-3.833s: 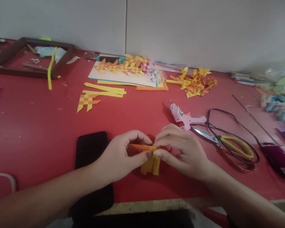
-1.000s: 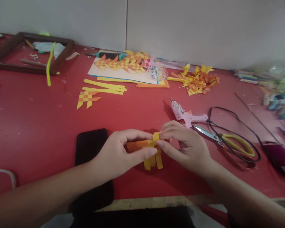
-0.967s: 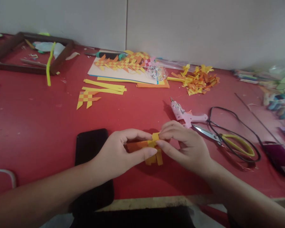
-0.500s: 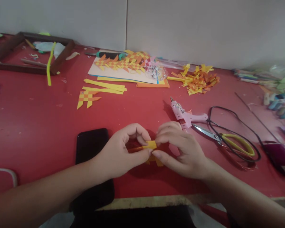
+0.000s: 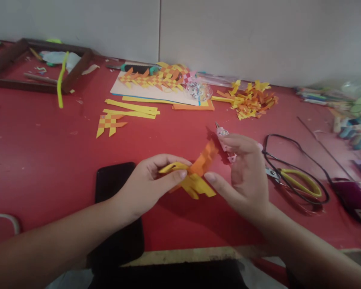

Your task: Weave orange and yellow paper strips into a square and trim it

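Yellow and orange paper strips [image 5: 198, 185], partly woven together, are pinched between the thumb and fingers of my left hand [image 5: 147, 184]. An orange strip end sticks up to the right, slightly blurred. My right hand [image 5: 248, 176] is spread beside it, with its thumb tip close to the strips' right side; whether the thumb touches them I cannot tell. Its fingers are raised in front of the pink glue gun [image 5: 222, 134], hiding part of it. A finished-looking woven paper fish [image 5: 110, 123] lies farther back on the left, near loose yellow strips [image 5: 132, 107].
A black phone [image 5: 117, 224] lies under my left forearm. Scissors [image 5: 301, 182] and a black cord [image 5: 297, 138] are on the right. At the back are woven fish [image 5: 152, 81], a paper scrap pile [image 5: 252, 100] and a brown frame [image 5: 78, 70] on the red table [image 5: 48, 168].
My right hand has let go of the strips, opened and lifted to the right. The orange strip end now stands up, and more of the yellow strips shows below my left thumb.
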Demonstrator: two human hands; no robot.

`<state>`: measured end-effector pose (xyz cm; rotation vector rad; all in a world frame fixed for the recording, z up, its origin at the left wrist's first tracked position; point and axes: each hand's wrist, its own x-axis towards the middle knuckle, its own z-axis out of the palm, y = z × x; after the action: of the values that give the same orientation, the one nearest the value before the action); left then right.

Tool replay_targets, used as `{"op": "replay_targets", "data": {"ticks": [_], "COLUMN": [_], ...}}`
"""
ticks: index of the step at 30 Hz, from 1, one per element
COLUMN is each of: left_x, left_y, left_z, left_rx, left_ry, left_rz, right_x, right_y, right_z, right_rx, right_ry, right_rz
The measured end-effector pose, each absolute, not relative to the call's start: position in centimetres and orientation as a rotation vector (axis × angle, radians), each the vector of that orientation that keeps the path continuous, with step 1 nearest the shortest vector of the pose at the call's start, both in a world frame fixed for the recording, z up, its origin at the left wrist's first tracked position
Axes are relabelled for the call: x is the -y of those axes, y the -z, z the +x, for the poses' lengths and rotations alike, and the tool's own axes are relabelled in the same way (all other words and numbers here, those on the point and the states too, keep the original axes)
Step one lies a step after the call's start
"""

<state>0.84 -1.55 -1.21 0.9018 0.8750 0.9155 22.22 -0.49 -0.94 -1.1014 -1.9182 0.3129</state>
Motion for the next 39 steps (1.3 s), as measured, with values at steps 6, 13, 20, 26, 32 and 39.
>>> {"op": "replay_targets", "data": {"ticks": [6, 13, 20, 26, 32, 39], "left_x": [1.4, 1.3, 1.5, 1.4, 1.4, 1.4], "left_y": [1.1, 1.3, 1.6, 1.2, 0.9, 1.1], "left_z": [0.8, 0.8, 0.8, 1.0, 1.0, 1.1], "left_rx": [-0.938, -0.933, -0.921, -0.921, -0.943, -0.894], "left_ry": [-1.063, -0.938, -0.825, -0.727, -0.687, -0.715], "left_rz": [0.691, 0.616, 0.682, 0.782, 0.813, 0.793], "right_x": [1.0, 0.8, 0.2, 0.8, 0.8, 0.7], "right_y": [1.0, 0.2, 0.5, 0.3, 0.5, -0.4], "right_z": [21.7, 21.4, 21.8, 21.7, 22.3, 22.0], "right_rx": [1.708, 1.523, 1.526, 1.550, 1.839, 2.102], "right_ry": [-1.061, -1.003, -0.884, -0.696, -0.300, 0.056], "right_rz": [-1.072, -1.233, -1.196, -1.263, -1.205, -0.898]}}
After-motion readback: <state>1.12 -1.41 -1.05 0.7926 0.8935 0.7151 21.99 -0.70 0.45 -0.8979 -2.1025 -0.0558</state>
